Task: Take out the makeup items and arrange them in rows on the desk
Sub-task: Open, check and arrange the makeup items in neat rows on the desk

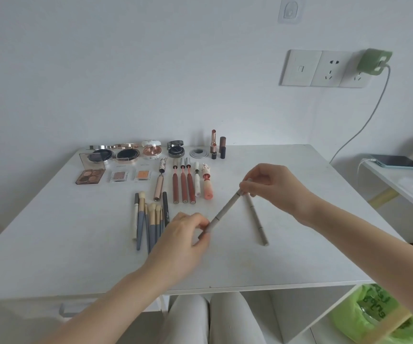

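Over the white desk (299,244) I hold a slim grey makeup pencil (225,211) slantwise. My left hand (185,234) pinches its near end and my right hand (272,187) pinches its far end. A second grey pencil (257,222) lies on the desk just under and right of my right hand. Rows of makeup lie to the left: compacts (126,152) at the back, eyeshadow palettes (91,176), lip gloss tubes (183,184), two upright lipsticks (218,147) and a bunch of blue-handled brushes (148,219).
A wall runs behind the desk with a socket panel (324,68) and a green charger (374,62) whose cable hangs down. A side table at right carries a phone (394,161). A green plastic bag (379,316) sits below the desk's front right corner.
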